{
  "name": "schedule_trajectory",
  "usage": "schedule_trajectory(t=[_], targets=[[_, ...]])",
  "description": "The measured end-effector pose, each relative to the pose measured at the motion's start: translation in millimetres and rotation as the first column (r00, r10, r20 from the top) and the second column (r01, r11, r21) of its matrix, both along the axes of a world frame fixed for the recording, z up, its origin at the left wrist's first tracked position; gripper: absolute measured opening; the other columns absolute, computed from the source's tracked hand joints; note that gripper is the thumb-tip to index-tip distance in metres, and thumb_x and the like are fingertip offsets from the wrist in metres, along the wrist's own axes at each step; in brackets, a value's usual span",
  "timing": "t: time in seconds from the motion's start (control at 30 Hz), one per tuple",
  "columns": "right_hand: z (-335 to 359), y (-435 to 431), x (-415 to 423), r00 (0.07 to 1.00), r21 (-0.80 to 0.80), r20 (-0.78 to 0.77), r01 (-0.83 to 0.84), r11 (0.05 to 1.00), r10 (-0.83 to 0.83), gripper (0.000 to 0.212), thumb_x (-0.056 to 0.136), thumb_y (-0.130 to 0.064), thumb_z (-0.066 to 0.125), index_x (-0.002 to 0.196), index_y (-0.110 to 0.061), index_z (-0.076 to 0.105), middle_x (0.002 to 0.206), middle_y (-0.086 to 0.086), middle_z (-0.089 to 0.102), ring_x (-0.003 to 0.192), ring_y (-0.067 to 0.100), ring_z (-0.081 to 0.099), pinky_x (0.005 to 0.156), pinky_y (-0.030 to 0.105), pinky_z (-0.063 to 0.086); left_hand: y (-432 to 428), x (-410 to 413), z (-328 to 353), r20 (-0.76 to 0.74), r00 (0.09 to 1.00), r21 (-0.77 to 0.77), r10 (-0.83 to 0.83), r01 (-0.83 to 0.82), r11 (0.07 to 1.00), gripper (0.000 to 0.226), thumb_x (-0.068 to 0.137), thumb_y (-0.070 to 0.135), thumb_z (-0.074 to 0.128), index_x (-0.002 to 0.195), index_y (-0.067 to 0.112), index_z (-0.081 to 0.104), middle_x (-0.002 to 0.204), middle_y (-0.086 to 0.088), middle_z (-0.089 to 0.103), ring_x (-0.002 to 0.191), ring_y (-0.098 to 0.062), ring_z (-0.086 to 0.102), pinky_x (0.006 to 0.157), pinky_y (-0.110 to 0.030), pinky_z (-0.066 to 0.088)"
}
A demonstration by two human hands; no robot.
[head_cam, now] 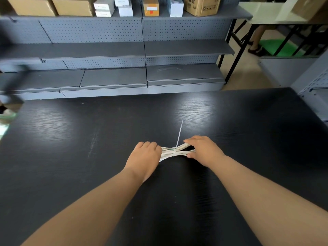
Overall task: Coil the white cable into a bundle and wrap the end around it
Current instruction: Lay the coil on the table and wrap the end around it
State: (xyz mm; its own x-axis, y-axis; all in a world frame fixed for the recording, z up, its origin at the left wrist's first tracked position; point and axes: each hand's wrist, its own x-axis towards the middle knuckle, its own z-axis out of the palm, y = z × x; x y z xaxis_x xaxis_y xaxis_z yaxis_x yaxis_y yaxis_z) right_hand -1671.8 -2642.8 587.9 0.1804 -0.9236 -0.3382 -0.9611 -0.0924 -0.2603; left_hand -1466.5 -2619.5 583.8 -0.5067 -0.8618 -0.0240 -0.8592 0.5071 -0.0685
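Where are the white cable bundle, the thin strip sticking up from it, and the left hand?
white cable bundle (174, 152), head view, its pinched middle
thin strip (179, 134), head view, mid-length
left hand (144, 155), head view, its back

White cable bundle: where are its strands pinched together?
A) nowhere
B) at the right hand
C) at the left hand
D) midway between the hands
D: the white cable bundle narrows midway between the left hand and right hand, where a thin tail sticks out.
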Motion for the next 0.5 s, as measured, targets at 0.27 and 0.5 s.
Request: schedule_trajectory(t=[0.27, 0.5], targets=[[0, 3, 1, 1.0, -0.012, -0.006, 0.01, 1.0, -0.01, 0.053, 0.086, -0.03, 0.063, 0.135, -0.028, 0.043, 0.133, -0.004, 0.048, 0.125, 0.021, 0.038, 0.099, 0.035, 0.039, -2, 7, -9, -0.108, 0.991, 0.104, 0.083, -0.072, 0.992, 0.014, 0.084, 0.009, 0.053, 0.096, 0.017, 0.054, 0.097, 0.0, 0.056, 0.091, -0.02, 0.054, 0.086, -0.026, 0.036], [-1, 3, 1, 1.0, -0.009, -0.006, 0.014, 1.0, -0.014, 0.054, 0.087, -0.03, 0.062, 0.137, -0.028, 0.041, 0.135, -0.004, 0.046, 0.126, 0.021, 0.037, 0.1, 0.035, 0.037, -6, -3, -10, -0.057, 0.981, 0.092, 0.188, -0.182, 0.979, 0.016, 0.094, 0.017, 0.036, 0.104, 0.016, 0.049, 0.106, -0.001, 0.054, 0.098, -0.021, 0.052, 0.087, -0.028, 0.033]])
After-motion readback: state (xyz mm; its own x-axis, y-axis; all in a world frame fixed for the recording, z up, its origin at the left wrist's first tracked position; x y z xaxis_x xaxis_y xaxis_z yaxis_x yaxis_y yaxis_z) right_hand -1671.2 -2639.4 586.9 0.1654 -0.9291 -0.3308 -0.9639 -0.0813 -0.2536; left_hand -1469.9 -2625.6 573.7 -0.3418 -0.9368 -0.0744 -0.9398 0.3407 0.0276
